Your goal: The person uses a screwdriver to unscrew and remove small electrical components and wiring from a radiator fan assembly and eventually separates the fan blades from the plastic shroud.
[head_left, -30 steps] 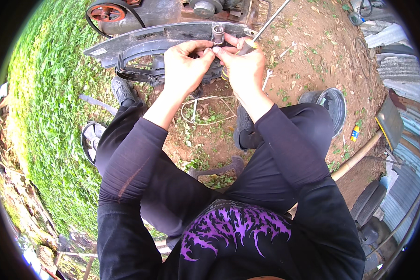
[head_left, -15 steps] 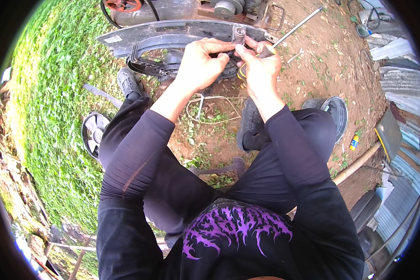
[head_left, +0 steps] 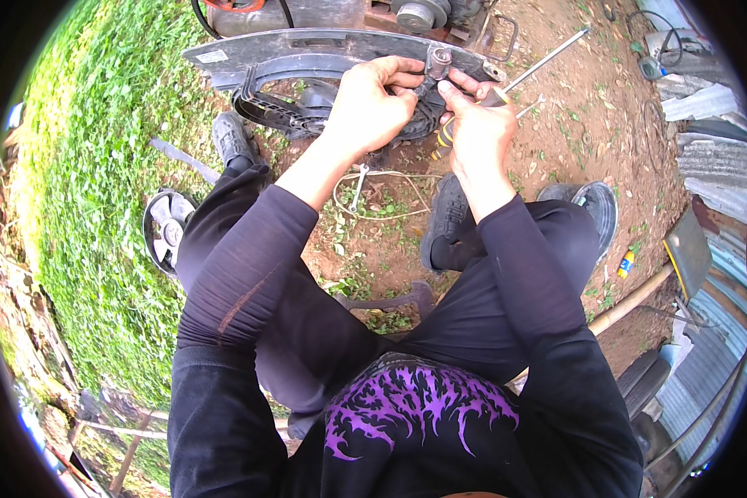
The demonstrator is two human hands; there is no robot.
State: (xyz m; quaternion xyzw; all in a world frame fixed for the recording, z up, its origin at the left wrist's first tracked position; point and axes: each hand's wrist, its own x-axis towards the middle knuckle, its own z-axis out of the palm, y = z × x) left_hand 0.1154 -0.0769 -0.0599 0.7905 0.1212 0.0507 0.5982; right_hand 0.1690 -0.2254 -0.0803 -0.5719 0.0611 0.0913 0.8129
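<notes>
A long dark panel [head_left: 319,50], with a black curved frame like a fan shroud [head_left: 266,116] under it, stands ahead of me. A short cylindrical fitting [head_left: 441,58] rises near the panel's right end. My left hand [head_left: 369,104] is closed at the fitting's left side, fingers curled; what they pinch is hidden. On the other side my right hand [head_left: 483,129] wraps round a screwdriver [head_left: 548,60] with a yellow and black handle. Its shaft points up and right, away from the fitting. The right thumb and fingers also touch the fitting's base.
On the ground between my feet lie a spanner [head_left: 359,189], a loop of cord [head_left: 402,217] and a hammer-like tool [head_left: 390,300]. A fan wheel [head_left: 168,234] lies by my left leg. Machinery with a pulley [head_left: 419,15] stands beyond the panel. Corrugated sheets [head_left: 722,158] line the right.
Both hands, the screwdriver and the panel appear slightly farther right, while the view has shifted a little. My left fingers have drawn up from the fitting's base and curled more.
</notes>
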